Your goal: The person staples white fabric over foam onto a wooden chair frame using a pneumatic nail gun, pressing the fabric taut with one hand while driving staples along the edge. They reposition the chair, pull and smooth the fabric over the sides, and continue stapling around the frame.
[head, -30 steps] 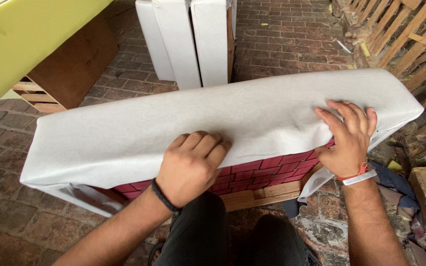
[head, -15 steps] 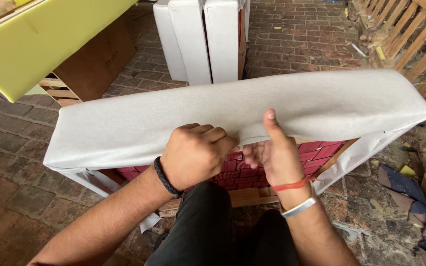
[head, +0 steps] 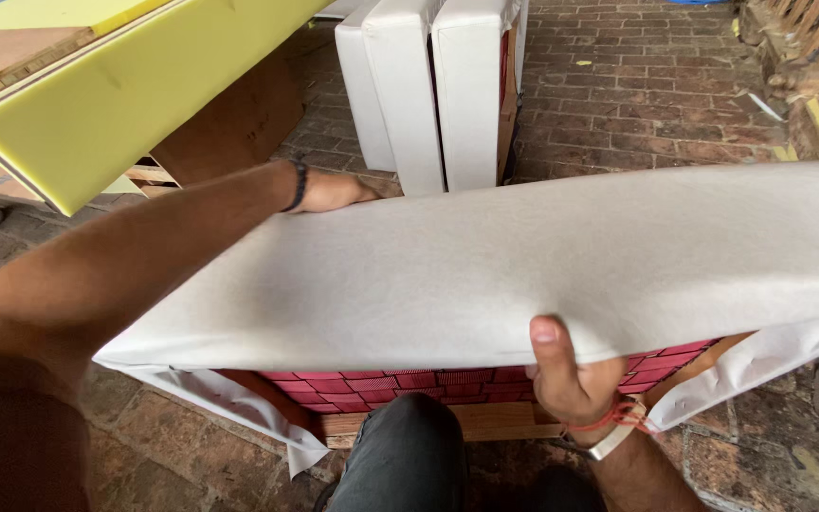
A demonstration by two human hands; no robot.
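White fabric [head: 523, 275] over red woven webbing [head: 381, 384], yellow foam [head: 116, 95] upper left, 3 white panels [head: 428, 85], reddish-brown brick floor [head: 637, 85].

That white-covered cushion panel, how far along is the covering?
The white fabric already lies smooth across the top of the cushion panel. In hand: the right hand grips the near edge, the left hand reaches over the far edge. Left: loose fabric flaps hang unfastened at the near corners, with red webbing showing underneath.
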